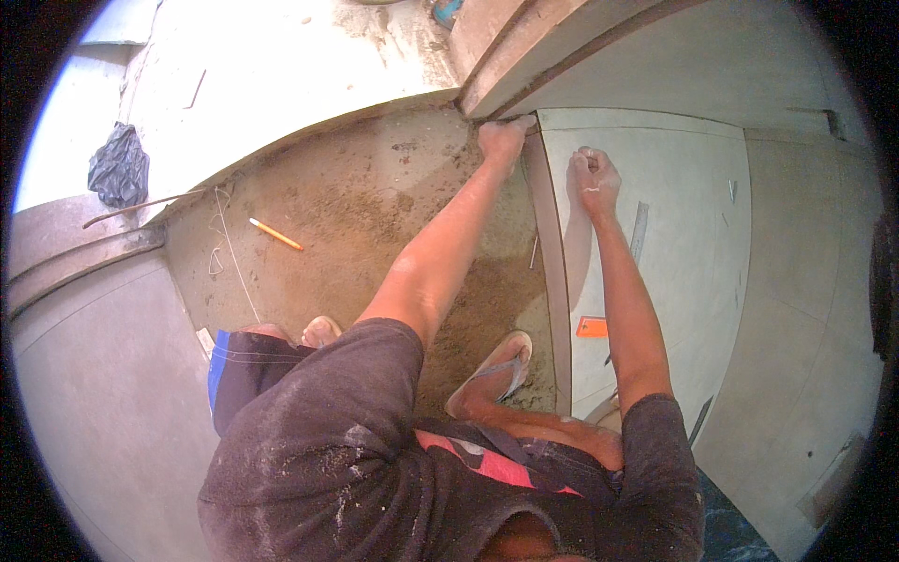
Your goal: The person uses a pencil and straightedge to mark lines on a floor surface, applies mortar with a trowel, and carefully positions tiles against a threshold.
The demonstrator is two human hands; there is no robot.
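Lying right of bare left hand [504,139]: large, pale, flat slab [688,220], long side running near to far. Left hand placed by far-left corner; right hand [596,180] curled over slab. Either grip's hold cannot be told.

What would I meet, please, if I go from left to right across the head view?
Crumpled black plastic bag, slim yellow-orange pen-like stick, the person's bare left hand, the bare, dusty right hand, long narrow grey strip, small thin grey piece.
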